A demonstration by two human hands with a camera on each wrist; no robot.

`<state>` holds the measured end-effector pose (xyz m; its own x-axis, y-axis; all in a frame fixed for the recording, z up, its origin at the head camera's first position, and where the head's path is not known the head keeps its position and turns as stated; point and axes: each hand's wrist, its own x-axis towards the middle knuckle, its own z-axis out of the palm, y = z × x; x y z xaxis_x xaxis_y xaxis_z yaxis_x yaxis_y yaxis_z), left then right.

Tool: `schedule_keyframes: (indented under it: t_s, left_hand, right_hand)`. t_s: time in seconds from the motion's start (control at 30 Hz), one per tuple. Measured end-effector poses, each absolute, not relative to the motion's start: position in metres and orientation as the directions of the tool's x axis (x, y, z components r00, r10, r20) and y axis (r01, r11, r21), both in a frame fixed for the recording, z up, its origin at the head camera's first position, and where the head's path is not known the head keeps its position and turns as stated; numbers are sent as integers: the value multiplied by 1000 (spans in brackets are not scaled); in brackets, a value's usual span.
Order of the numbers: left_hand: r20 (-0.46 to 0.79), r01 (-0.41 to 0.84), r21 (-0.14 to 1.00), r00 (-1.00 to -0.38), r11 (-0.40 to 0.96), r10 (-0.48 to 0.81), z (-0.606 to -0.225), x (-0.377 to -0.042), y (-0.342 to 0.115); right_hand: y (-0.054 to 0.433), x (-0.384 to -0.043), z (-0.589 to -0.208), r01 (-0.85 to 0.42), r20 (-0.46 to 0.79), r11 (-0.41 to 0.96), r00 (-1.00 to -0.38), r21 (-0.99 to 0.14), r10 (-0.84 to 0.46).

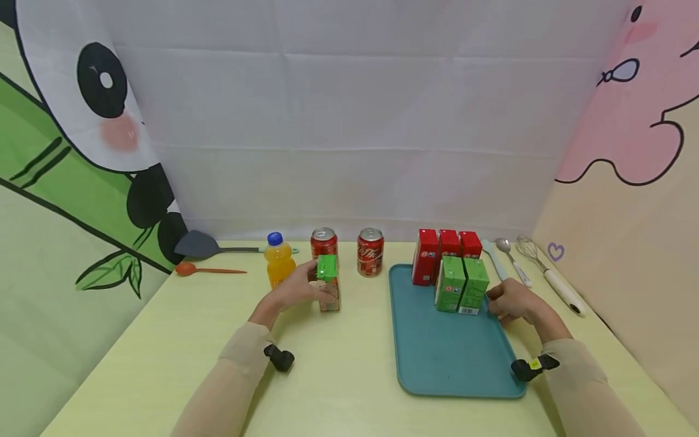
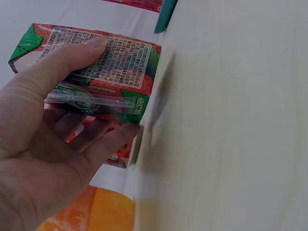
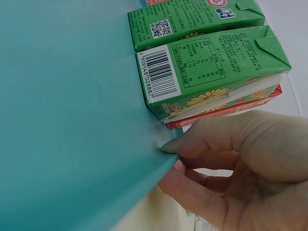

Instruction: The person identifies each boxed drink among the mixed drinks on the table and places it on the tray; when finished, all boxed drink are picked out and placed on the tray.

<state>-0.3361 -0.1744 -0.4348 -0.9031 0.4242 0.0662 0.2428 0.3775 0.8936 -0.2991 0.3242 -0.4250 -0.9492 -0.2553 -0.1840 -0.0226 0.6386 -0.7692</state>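
Note:
My left hand point(image 1: 297, 286) grips a small juice carton point(image 1: 329, 285) with a green top and a red, printed body. In the left wrist view the thumb lies across the printed face of the carton point(image 2: 115, 60), with the fingers on the opposite side. It stands upright just at the tabletop; whether it touches is hard to tell. My right hand point(image 1: 516, 300) pinches the right rim of the teal tray point(image 1: 453, 358), thumb above and fingers below. Beside that hand stand two green cartons point(image 1: 463, 285) on the tray, in front of three red cartons point(image 1: 425, 258).
Two red soda cans point(image 1: 370, 254) and an orange juice bottle point(image 1: 280, 262) stand behind and beside my left hand. A dark spatula point(image 1: 198, 244) and an orange spoon point(image 1: 187, 269) lie at far left. Right of the tray lie a whisk point(image 1: 562, 290), a spoon point(image 1: 513, 260) and a pale blue utensil point(image 1: 494, 258).

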Motion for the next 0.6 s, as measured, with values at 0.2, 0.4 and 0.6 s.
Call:
schedule_keyframes:
  t_s: [0.2,0.4,0.6]
  left_hand:
    - [84,276,889,-882,365,463,-430,-338,-162]
    - [129,326,877,-868,353,480,-423,-337,-134]
    - [167,372,865,-846,336,506,-415,-335,-102]
  right_hand:
    - [326,-298,-423,-26,-185,652,-950,-758,-253]
    - [329,-299,-424,-18,-188,646,-950,-763,-248]
    - [326,-301,-428,-22,-182,640,-951,-768,-251]
